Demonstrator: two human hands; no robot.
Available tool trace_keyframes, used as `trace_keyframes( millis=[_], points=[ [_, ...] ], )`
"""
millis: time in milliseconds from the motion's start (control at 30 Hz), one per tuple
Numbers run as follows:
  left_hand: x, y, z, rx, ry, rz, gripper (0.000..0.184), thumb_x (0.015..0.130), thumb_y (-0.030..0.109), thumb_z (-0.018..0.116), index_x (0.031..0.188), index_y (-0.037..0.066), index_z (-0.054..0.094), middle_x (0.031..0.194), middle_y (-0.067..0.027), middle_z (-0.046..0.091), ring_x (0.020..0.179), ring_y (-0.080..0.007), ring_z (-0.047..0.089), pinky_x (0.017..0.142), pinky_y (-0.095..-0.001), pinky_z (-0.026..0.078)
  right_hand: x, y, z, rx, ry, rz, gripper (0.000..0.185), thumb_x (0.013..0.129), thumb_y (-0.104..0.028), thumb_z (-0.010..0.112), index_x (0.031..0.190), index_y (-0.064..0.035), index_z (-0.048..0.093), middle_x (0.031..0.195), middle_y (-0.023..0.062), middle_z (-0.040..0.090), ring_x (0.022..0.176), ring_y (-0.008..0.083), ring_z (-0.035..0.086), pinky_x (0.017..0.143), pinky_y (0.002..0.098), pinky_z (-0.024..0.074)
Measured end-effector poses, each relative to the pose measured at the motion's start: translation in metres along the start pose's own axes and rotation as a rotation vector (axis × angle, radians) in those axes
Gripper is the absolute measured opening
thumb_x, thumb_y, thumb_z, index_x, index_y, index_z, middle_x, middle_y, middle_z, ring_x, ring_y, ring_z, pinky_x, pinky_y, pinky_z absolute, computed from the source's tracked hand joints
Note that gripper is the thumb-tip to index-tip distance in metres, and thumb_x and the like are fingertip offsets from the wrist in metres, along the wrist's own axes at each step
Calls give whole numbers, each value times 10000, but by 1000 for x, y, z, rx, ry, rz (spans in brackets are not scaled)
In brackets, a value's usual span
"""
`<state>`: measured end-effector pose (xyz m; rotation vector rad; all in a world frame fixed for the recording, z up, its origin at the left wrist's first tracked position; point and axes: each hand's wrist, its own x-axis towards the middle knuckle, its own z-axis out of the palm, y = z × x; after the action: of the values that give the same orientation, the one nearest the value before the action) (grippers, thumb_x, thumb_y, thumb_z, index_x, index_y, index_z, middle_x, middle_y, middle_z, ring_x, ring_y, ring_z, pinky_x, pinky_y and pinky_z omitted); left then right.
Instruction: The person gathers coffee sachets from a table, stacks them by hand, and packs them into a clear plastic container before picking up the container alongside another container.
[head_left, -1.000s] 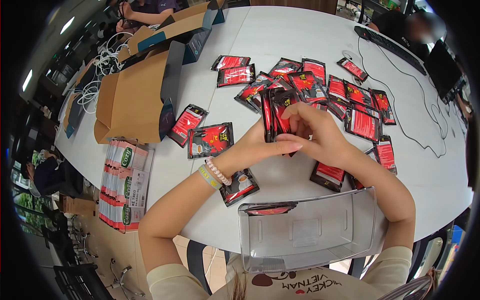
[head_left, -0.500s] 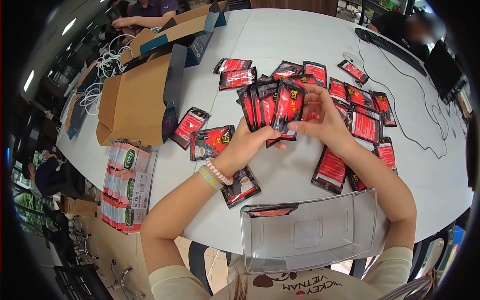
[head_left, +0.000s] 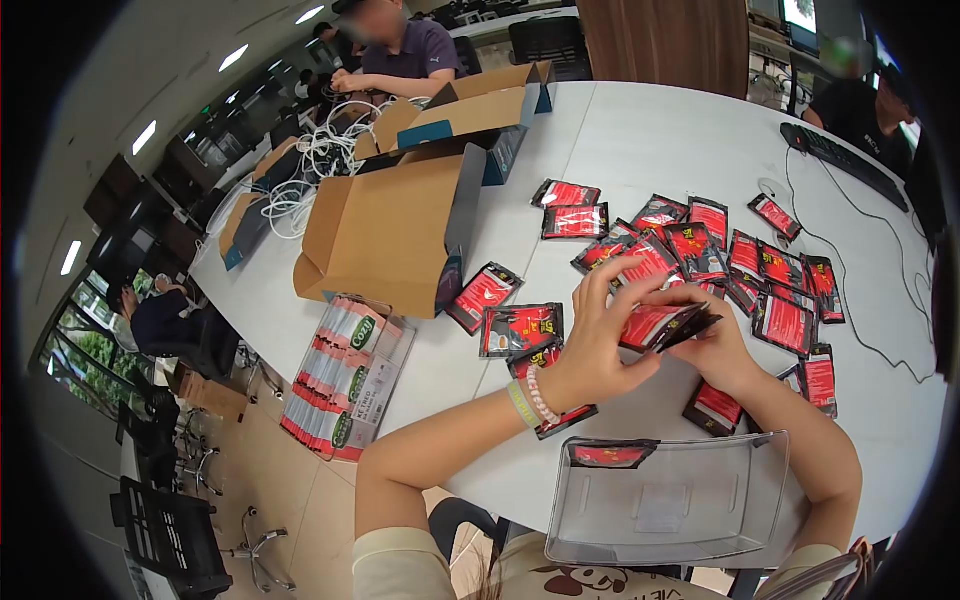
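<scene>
Between my two hands is a small stack of red and black coffee sachets, tilted with its edges toward me. My left hand curves around the stack from the left, its fingers arched over the top and its thumb below. My right hand grips the stack from the right; some of its fingers are hidden behind the sachets. Many loose sachets lie spread on the table beyond and beside my hands. Close to me stands a clear plastic bin with a sachet inside it, against its far wall.
At left, a clear holder of Cozy packets stands near the table edge. Open cardboard boxes and tangled white cables lie beyond it. A keyboard with a trailing cord is at far right. Other people sit around the table.
The fanned sachets are now gathered into a tilted stack. My left hand has moved from below them to arch over them. The camera view has shifted, moving the table's contents right and down.
</scene>
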<state>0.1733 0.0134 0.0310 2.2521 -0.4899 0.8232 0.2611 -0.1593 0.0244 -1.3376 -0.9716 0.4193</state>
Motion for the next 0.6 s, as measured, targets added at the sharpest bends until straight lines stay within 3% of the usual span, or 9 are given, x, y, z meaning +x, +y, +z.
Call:
trace_keyframes(
  millis=[33,167,300,367,400,467,600],
  points=[
    [1,0,3,-35,88,16,698,685,68,706,1313,52,403,1333,-180,388,1229,-338,386,1040,-433,288,0,-6,5,3,45,-4,456,735,108,594,1171,-20,555,1097,44,626,1025,120,589,915,296,460],
    [-1,9,5,79,196,-16,683,724,40,716,1318,13,378,1214,-152,511,1159,-283,471,1007,-394,323,-4,1,13,8,164,-38,361,758,76,617,1099,-28,562,1069,50,626,1005,123,592,894,288,448],
    [-5,12,16,-52,135,-80,657,759,-8,665,1337,10,352,1224,-151,511,1191,-263,460,1022,-378,327,-8,6,17,-137,205,5,405,765,46,607,1148,-22,494,1066,82,600,1032,179,579,871,301,447],
    [-6,9,21,-438,75,-226,631,783,-26,593,1355,26,330,1271,-162,473,1223,-257,453,1033,-372,343,-9,8,17,-177,226,66,445,768,30,602,1186,-20,459,1069,98,587,1037,198,574,878,305,443],
    [-5,9,22,-440,73,-225,631,783,-26,593,1355,26,330,1271,-162,473,1223,-257,453,1033,-372,343,-8,14,17,-204,222,63,475,773,17,590,1215,-17,420,1097,122,574,1061,215,564,899,315,434],
    [-2,9,23,-753,92,-382,602,811,-69,549,1361,30,325,1313,-139,459,1246,-222,433,1055,-341,338,-8,17,16,-230,219,60,507,779,3,579,1245,-14,381,1125,146,560,1085,232,555,920,326,425],
    [-2,3,21,-803,7,-457,604,819,-87,507,1371,44,301,1346,-135,425,1250,-211,431,1052,-336,352,-8,17,19,-206,169,-19,460,826,-7,548,1246,-10,361,1171,175,524,1134,249,521,959,349,398]
  ],
)
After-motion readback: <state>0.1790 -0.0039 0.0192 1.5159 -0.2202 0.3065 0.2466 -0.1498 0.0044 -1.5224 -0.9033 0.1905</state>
